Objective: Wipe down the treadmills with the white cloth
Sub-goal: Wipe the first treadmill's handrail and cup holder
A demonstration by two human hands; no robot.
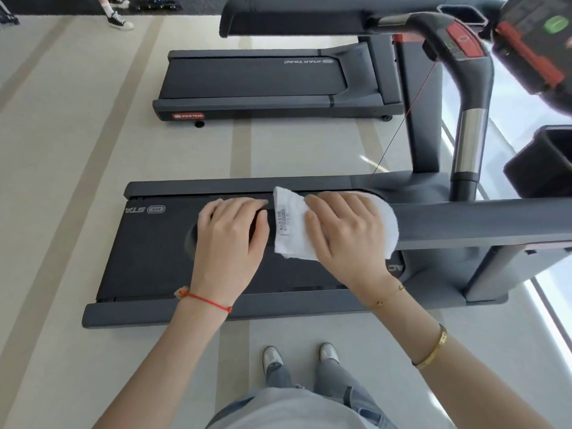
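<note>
A white cloth (289,230) with a sewn label is draped over the near handrail (479,221) of the closest treadmill (148,258). My right hand (343,230) lies on top of the cloth and presses it onto the rail, fingers spread and pointing left. Just left of the cloth, my left hand (230,239) curls over the rounded free end of the same handrail. The dark belt of this treadmill lies below both hands. A second treadmill (253,78) of the same make stands parallel farther away.
The console (532,41) and curved upright with a red stop button (464,38) rise at the upper right, with a thin red safety cord hanging down. Another person's sneakers (119,21) are at the far top left. My shoes (272,357) stand on pale striped floor beside the deck.
</note>
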